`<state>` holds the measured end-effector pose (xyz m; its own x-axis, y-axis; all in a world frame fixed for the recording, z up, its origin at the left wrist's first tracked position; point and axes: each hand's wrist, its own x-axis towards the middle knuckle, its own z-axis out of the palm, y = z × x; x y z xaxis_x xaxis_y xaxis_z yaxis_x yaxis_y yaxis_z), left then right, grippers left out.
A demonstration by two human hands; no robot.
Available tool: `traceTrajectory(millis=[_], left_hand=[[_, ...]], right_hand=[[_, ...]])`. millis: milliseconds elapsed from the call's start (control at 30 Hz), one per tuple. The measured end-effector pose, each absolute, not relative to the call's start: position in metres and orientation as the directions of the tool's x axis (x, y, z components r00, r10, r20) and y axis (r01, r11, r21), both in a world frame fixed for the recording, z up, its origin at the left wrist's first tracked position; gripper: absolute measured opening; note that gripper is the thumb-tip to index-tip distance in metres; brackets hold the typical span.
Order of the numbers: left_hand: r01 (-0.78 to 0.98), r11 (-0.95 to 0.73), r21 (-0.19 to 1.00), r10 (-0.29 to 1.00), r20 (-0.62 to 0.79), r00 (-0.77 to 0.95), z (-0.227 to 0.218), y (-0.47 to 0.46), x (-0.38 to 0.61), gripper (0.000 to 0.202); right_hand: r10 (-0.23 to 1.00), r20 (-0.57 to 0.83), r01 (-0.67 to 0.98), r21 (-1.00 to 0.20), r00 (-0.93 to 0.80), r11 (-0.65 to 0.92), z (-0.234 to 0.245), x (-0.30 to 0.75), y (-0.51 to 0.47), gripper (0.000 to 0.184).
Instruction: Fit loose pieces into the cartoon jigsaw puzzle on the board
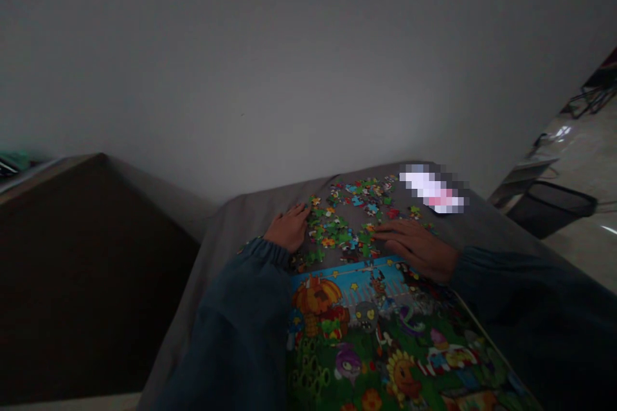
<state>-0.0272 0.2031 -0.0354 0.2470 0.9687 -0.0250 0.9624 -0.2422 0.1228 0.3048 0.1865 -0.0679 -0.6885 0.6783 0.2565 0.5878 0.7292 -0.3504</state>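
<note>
A loose heap of several small jigsaw puzzle pieces [351,221] in green, blue, orange and red lies on a grey cloth [250,225]. My left hand [289,228] rests on the cloth at the heap's left edge, its fingertips close to the pieces. My right hand [414,249] lies flat with its fingers reaching into the heap's right side. Neither hand shows a piece held. Just below them is a colourful cartoon garden picture [376,334], a puzzle or box lid, and its lower end runs toward my lap.
A pixelated white and pink object [431,189] lies beyond the pieces on the cloth. A dark brown surface [91,270] fills the lower left, with a pale wall [308,58] behind. A black mesh wastebasket [549,209] stands on the floor at right.
</note>
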Motion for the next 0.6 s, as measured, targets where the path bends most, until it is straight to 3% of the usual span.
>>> traceTrajectory(millis=[200,300,400,600], left_hand=[[0.958,-0.273,0.091,0.962,0.018,0.273,-0.03,0.199,-0.03,0.037],[0.957,-0.28,0.08,0.96,0.027,0.279,-0.029,0.196,-0.029,0.035],[0.956,-0.286,0.066,0.958,0.033,0.285,-0.028,0.193,-0.026,0.035],[0.964,-0.265,0.022,0.964,0.019,0.264,-0.027,0.189,-0.021,0.036]], right_hand=[[0.689,0.324,0.577,-0.381,-0.648,0.723,-0.044,0.31,0.202,0.049],[0.689,0.313,0.627,-0.286,-0.654,0.725,-0.028,0.306,0.233,0.05],[0.766,0.221,0.757,-0.141,-0.604,0.638,-0.026,0.292,0.27,0.053],[0.877,0.182,0.876,-0.118,-0.445,0.468,-0.064,0.26,0.305,0.062]])
